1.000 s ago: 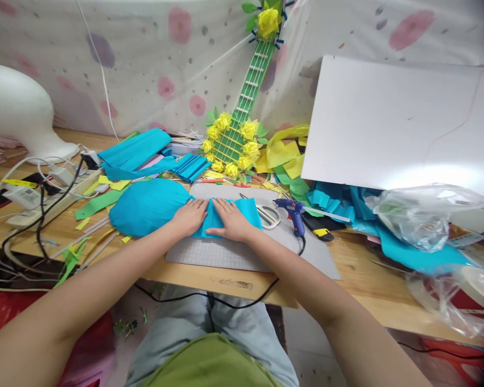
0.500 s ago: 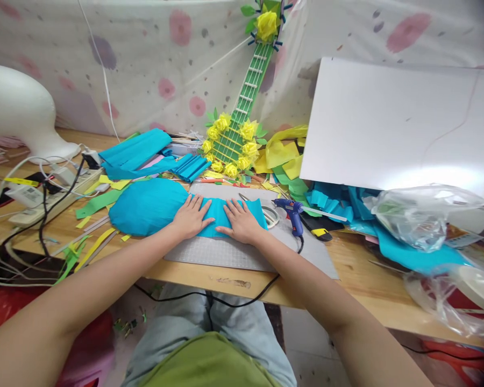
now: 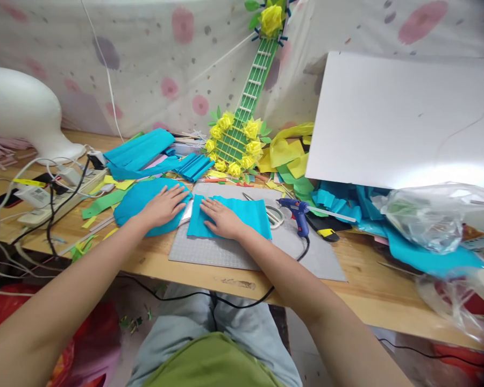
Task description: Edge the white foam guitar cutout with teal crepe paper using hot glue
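My left hand (image 3: 166, 206) lies flat with fingers spread on a rounded blue paper-covered piece (image 3: 131, 201). A narrow white part (image 3: 187, 212) shows at that piece's right end. Fingers outstretched, my right hand (image 3: 220, 217) rests on a rectangular sheet of blue crepe paper (image 3: 250, 215), which lies on the grey cutting mat (image 3: 210, 258). Scissors (image 3: 276, 215) lie partly under the sheet's right edge. To their right is a blue glue gun (image 3: 300, 217) with a clear glue stick in its back.
A green paper guitar (image 3: 252, 91) with yellow roses leans at the back. Folded blue crepe paper (image 3: 143, 153) and a power strip (image 3: 52, 201) with cables lie left, near a white foam head (image 3: 24, 110). A white board (image 3: 403, 118) and plastic bags (image 3: 423, 217) are at right.
My left hand has moved left from the blue sheet onto the rounded piece. My right hand has shifted slightly left on the sheet. A white part now shows between the two.
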Motion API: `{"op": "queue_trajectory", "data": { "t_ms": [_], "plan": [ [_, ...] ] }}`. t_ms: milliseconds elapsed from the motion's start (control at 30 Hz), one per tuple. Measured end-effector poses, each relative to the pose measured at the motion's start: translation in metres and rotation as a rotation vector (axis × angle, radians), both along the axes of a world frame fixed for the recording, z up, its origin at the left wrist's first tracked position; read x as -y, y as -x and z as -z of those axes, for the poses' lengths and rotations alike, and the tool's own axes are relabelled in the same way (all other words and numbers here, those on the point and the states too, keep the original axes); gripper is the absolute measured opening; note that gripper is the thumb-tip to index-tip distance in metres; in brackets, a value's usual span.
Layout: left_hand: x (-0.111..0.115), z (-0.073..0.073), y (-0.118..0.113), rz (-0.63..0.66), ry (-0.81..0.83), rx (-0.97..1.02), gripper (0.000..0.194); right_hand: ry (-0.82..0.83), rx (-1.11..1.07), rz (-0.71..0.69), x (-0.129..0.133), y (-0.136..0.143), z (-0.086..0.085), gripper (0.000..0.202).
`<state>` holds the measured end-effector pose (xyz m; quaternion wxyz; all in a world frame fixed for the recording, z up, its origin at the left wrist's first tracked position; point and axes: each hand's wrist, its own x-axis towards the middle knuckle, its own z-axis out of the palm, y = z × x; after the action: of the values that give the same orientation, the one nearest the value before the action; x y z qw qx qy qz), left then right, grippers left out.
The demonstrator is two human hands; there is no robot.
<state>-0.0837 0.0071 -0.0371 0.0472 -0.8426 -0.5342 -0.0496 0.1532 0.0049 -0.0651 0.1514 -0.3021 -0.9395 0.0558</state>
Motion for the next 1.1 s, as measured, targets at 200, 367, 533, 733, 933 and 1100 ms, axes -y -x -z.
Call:
{"op": "queue_trajectory", "data": {
  "t_ms": [200,367,533,733,933,1100],
  "plan": [
    [0.009,0.005,-0.006,-0.027,0.050,-0.064,0.050,0.019,0.087,0.102,0.005,0.011,0.009,0.079],
    [0.009,0.005,-0.007,-0.045,0.008,-0.041,0.048,0.000,0.040,0.181,0.009,0.009,0.008,0.052],
    [0.010,0.009,-0.015,-0.088,-0.023,0.003,0.047,0.044,-0.062,0.232,0.010,0.006,0.006,0.040],
    [0.011,0.008,-0.042,-0.232,-0.041,0.085,0.048,0.031,-0.239,0.380,-0.001,0.015,-0.006,0.045],
    [0.000,0.005,-0.039,-0.287,0.008,0.404,0.049,0.102,-0.095,0.354,0.003,0.043,-0.005,0.065],
    [-0.004,0.003,-0.025,-0.258,0.043,0.632,0.049,0.076,-0.039,0.444,0.015,0.060,0.003,0.084]
  ]
}}
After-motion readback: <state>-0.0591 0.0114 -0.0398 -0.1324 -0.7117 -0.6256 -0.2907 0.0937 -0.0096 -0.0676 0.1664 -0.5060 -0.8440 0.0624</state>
